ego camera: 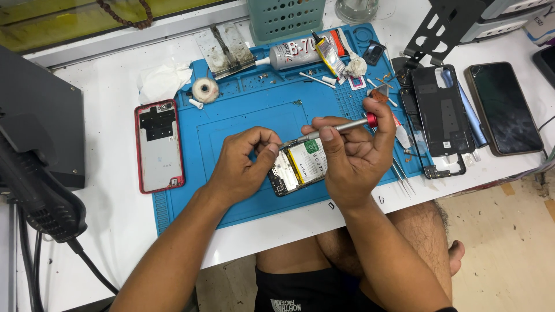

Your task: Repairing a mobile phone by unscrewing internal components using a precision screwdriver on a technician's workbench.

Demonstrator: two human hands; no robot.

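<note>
An opened phone (pixel 300 164) with its white battery and circuit boards exposed lies on a blue work mat (pixel 243 115). My right hand (pixel 355 153) grips a slim metal screwdriver with a red collar (pixel 347 126), its tip pointing left onto the phone's upper edge. My left hand (pixel 245 162) rests on the phone's left side, fingers curled and pinched at the screwdriver tip.
A red phone back cover (pixel 159 145) lies left of the mat. A glue tube (pixel 295 55), cotton swabs, tape roll (pixel 204 89) and metal plate (pixel 225 49) sit at the mat's top. Dark phone frames (pixel 442 110) and a phone (pixel 504 107) lie right. Tweezers (pixel 403 173) rest beside my right hand.
</note>
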